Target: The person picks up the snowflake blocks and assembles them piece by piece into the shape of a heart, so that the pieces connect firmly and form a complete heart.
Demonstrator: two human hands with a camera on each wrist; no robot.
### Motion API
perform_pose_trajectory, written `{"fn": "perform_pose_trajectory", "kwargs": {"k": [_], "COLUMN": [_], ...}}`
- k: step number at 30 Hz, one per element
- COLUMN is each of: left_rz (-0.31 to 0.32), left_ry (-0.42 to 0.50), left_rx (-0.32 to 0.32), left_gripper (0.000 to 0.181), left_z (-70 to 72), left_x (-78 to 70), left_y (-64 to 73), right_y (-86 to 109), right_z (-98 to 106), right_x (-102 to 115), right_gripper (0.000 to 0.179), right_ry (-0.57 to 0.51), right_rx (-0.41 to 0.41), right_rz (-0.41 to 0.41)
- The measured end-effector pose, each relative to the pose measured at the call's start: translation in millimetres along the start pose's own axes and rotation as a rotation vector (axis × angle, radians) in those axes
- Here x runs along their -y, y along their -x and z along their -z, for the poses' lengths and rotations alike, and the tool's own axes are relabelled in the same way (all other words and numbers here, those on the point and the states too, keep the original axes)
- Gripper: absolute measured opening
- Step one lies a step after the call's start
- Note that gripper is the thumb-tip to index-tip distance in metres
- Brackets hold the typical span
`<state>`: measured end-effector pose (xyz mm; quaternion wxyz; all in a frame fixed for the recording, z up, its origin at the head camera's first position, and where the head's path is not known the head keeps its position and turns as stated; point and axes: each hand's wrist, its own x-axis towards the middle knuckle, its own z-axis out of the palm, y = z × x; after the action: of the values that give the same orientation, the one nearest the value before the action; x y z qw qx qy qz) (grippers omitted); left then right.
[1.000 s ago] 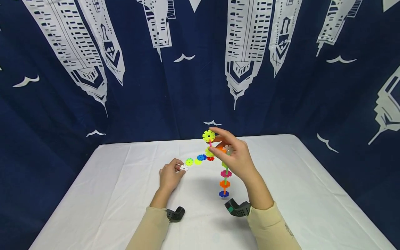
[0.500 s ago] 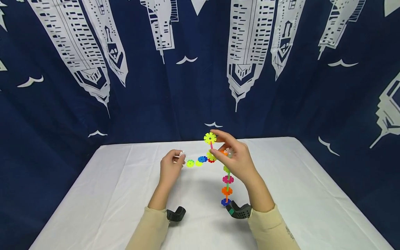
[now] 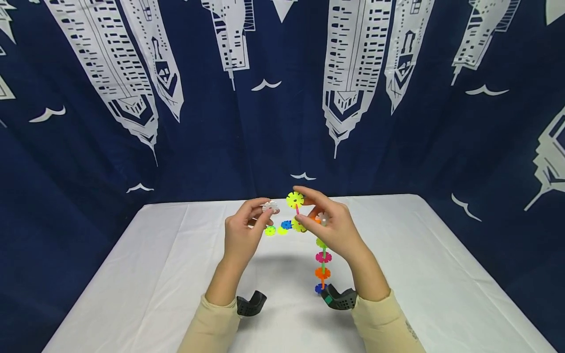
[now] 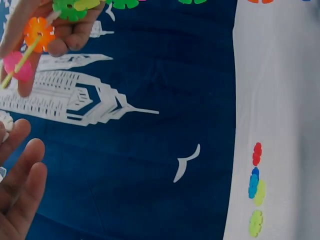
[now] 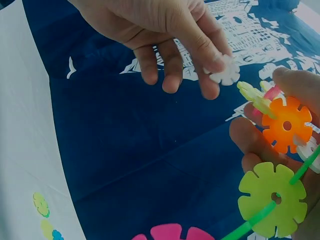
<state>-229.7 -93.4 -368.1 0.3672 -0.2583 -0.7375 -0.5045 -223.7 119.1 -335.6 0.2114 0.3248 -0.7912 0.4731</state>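
Observation:
My left hand [image 3: 240, 230] pinches a white notched plastic disc [image 3: 270, 207] between thumb and fingers, above the table. Just to its right, my right hand [image 3: 333, 225] holds up a chain of interlocking flower-shaped discs. The chain's top yellow disc [image 3: 295, 199] stands at the right fingertips, facing the white one with a small gap. An orange disc [image 5: 287, 125] and a lime disc [image 5: 272, 199] show by the right palm in the right wrist view. Below the hand dangle a magenta disc [image 3: 323, 257], an orange one and a blue disc [image 3: 320, 289]. Part of the chain is hidden behind the fingers.
Several loose discs lie on the white tablecloth [image 3: 176, 274] behind the hands: a lime disc [image 3: 270, 231], a yellow disc [image 3: 282, 231], a blue disc [image 3: 287, 224] and a red disc [image 4: 257, 154]. A dark blue printed curtain [image 3: 265, 137] hangs beyond the table.
My left hand has lifted the white disc off the table and brought it up and right, close to the chain's yellow end. My right hand keeps its hold, with the chain hanging slightly lower.

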Motion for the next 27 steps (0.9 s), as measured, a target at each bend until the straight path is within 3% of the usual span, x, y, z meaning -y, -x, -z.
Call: {"fn": "perform_pose_trajectory", "kwargs": {"k": [13,22,27], "left_rz": [-0.114,-0.203,-0.215], "left_ry": [-0.029,-0.235,-0.263], "left_rx": [-0.02,-0.01,-0.006], "left_gripper": [0.013,0.011,0.011], "left_z": [0.3,2.0,2.0], "left_x": [-8.0,-9.0,-10.9], "left_y": [-2.1,-2.5,-1.4], "right_y": [-0.3,-0.4,0.4], "right_z": [-0.5,-0.4,-1.2], "right_x": [4.7,4.4,6.4], "right_gripper": [0.051,0.05,0.05], "right_ry": [-0.005,0.022,0.031], "right_rx": [0.083,0.116,0.136], "right_rz": [0.023,-0.004,-0.015]}}
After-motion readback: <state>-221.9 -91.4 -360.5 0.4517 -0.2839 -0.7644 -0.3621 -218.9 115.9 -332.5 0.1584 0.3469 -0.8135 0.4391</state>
